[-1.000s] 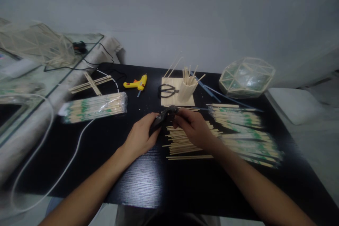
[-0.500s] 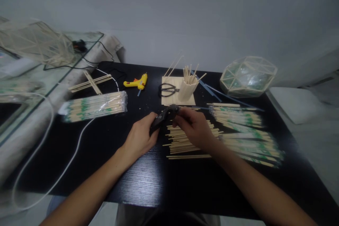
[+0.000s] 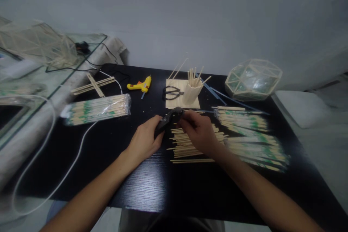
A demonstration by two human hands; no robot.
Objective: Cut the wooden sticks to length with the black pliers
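My left hand [image 3: 145,136] is wrapped round a black hand tool [image 3: 169,119] with a jaw-like head; its exact kind is unclear. Close against that head, my right hand [image 3: 199,130] has its fingers pinched together, and whatever lies between them is hidden. Loose wooden chopsticks [image 3: 187,148] lie in a pile under and beside my right hand. Beyond the tool, a cup made of sticks [image 3: 191,94] stands on a square wooden base [image 3: 171,104], filled with several upright sticks. Black-handled scissors [image 3: 171,93] rest on the same base.
A yellow glue gun [image 3: 140,85] lies at the back left, near crossed sticks [image 3: 94,85] and a wrapped chopstick pack [image 3: 99,108]. More packs [image 3: 255,148] are at right, before a geometric stick frame [image 3: 252,79]. A white cable [image 3: 78,154] loops across the left side.
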